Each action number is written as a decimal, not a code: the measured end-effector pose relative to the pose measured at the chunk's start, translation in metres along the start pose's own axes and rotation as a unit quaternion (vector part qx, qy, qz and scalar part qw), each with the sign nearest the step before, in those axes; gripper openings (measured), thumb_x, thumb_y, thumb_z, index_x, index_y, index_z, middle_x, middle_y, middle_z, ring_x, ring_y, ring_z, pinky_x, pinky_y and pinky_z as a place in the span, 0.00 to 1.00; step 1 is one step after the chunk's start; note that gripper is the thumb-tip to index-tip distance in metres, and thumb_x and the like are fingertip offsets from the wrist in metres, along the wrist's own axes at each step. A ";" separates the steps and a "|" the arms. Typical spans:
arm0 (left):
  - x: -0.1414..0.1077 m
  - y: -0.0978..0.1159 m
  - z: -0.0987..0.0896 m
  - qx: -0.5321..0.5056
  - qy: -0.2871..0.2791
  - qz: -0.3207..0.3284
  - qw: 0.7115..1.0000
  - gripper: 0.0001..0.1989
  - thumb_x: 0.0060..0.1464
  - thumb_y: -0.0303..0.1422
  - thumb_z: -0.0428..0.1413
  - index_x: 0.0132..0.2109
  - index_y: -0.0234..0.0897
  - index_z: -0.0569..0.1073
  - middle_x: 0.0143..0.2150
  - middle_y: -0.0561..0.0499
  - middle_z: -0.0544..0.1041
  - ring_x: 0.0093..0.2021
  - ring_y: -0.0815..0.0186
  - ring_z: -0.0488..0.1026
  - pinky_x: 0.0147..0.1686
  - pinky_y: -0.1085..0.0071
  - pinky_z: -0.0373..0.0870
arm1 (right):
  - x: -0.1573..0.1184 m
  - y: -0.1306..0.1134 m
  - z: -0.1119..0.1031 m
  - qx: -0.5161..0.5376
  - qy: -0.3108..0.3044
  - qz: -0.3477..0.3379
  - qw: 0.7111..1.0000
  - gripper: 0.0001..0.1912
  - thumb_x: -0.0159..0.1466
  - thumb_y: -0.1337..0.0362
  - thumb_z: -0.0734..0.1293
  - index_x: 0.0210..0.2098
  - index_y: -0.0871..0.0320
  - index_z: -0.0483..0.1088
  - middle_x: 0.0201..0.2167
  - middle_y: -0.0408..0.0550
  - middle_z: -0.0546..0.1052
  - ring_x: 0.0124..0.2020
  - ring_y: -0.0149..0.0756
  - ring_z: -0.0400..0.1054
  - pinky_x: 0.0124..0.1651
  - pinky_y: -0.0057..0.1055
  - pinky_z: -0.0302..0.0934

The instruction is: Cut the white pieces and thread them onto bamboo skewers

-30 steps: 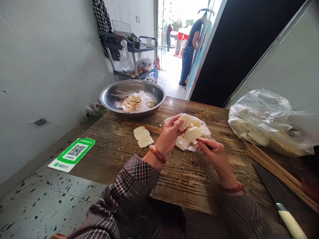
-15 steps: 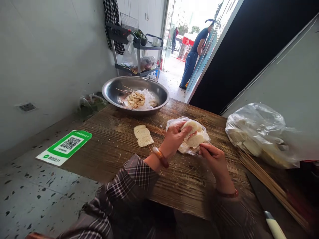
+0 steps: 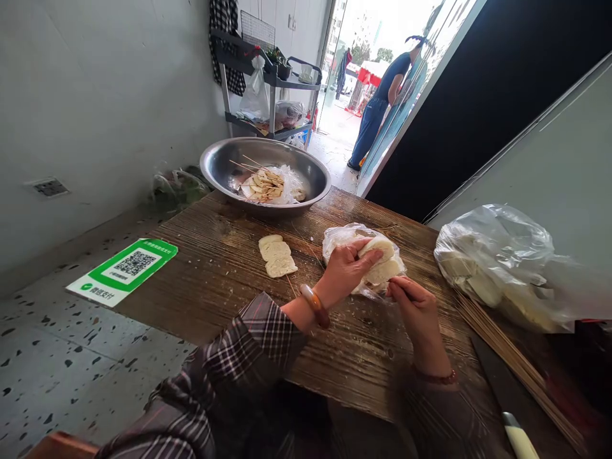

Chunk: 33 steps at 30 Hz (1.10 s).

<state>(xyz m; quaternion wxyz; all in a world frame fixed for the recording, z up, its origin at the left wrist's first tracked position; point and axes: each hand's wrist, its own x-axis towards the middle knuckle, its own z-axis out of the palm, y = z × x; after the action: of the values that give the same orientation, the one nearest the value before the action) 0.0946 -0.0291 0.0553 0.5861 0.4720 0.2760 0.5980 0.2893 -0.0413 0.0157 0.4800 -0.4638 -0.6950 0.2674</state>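
Note:
My left hand (image 3: 348, 266) is closed around a pale, rounded bread slice (image 3: 380, 246). Just below it, a second pale slice (image 3: 381, 273) meets the fingertips of my right hand (image 3: 415, 298). Those fingers pinch a thin skewer, of which only a short bit shows; the rest is hidden. Beneath both hands lies a clear plastic bag (image 3: 338, 237) with more pale pieces in it. To the left, several flat slices on a skewer (image 3: 277, 256) lie on the wooden table (image 3: 229, 280).
A steel basin (image 3: 215, 167) at the back holds filled skewers (image 3: 265, 183). On the right are a bulging plastic bag of slices (image 3: 492, 255), a bundle of bamboo skewers (image 3: 511, 354) and a knife (image 3: 519, 437). A green QR card (image 3: 134, 264) lies left; a person (image 3: 382, 105) stands by the doorway.
The upper slice in my left hand has come down closer to the lower one, and the gap between them has narrowed. The view has shifted slightly.

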 end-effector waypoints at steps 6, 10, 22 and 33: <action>-0.001 0.001 0.001 0.010 -0.002 0.006 1.000 0.19 0.53 0.47 0.64 0.41 0.34 0.81 0.35 0.47 0.78 0.35 0.63 0.72 0.34 0.69 0.71 | 0.001 -0.007 -0.001 -0.012 0.007 -0.023 1.000 0.08 0.64 0.60 0.70 0.33 0.54 0.80 0.24 0.43 0.76 0.28 0.35 0.70 0.33 0.32 0.65; -0.003 0.001 0.003 -0.009 -0.006 0.000 1.000 0.19 0.54 0.46 0.63 0.42 0.34 0.80 0.34 0.48 0.77 0.32 0.66 0.71 0.34 0.70 0.70 | 0.000 -0.009 0.000 -0.029 0.011 -0.029 0.999 0.08 0.65 0.60 0.69 0.31 0.54 0.79 0.24 0.43 0.76 0.27 0.34 0.69 0.33 0.32 0.64; -0.004 0.005 0.003 -0.028 -0.007 -0.003 1.000 0.22 0.53 0.49 0.64 0.43 0.34 0.81 0.35 0.46 0.78 0.32 0.66 0.72 0.31 0.71 0.69 | -0.002 -0.011 0.000 -0.022 -0.006 0.021 1.000 0.12 0.65 0.57 0.68 0.28 0.55 0.76 0.24 0.43 0.77 0.27 0.34 0.70 0.32 0.30 0.65; -0.003 0.004 0.001 0.011 -0.024 0.001 1.000 0.22 0.55 0.50 0.61 0.41 0.33 0.81 0.34 0.48 0.77 0.33 0.66 0.70 0.34 0.71 0.67 | -0.002 -0.007 -0.002 -0.038 -0.005 0.002 0.999 0.12 0.65 0.57 0.68 0.28 0.55 0.76 0.24 0.43 0.77 0.27 0.34 0.69 0.32 0.30 0.64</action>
<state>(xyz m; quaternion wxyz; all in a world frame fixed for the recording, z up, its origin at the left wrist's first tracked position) 0.0930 -0.0328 0.0589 0.5868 0.4925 0.2679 0.5842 0.2882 -0.0462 0.0213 0.4580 -0.4815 -0.7062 0.2442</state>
